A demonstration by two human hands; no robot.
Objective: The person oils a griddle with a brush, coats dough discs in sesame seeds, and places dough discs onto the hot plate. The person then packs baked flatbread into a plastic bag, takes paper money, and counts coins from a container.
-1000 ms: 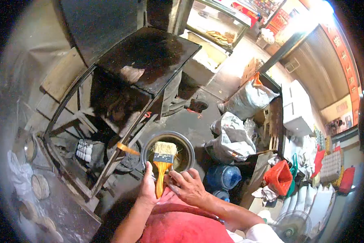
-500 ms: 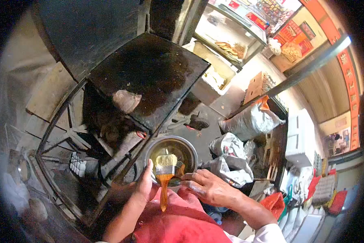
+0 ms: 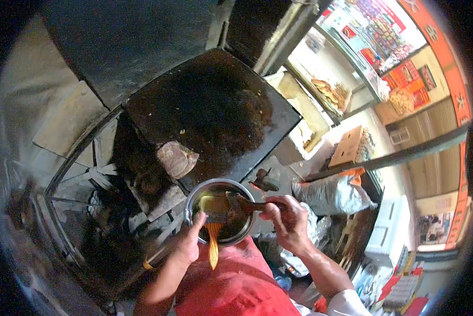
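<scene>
A round metal bowl (image 3: 188,215) with yellowish-brown liquid is in front of the red apron. My left hand (image 3: 190,245) is closed on its left side, the thumb over the rim; its other fingers are mostly hidden. A flat brush with an orange striped handle (image 3: 213,245) leans across the near rim beside that thumb, bristles inside the bowl. My right hand (image 3: 290,220) grips a dark brown wooden handle (image 3: 253,206) that crosses the right rim into the bowl. What is at its far end cannot be made out clearly.
A dark, stained flat surface (image 3: 205,110) lies beyond the bowl, with a brownish flat piece (image 3: 177,159) near its front edge. Metal framing (image 3: 102,176) stands at left. To the right are a filled sack (image 3: 336,194), a white box (image 3: 388,231) and a cardboard box (image 3: 348,146).
The view has shifted. The brush has gone from above the bowl to its near rim, bristles inside. My right hand has moved right and now grips the brown handle.
</scene>
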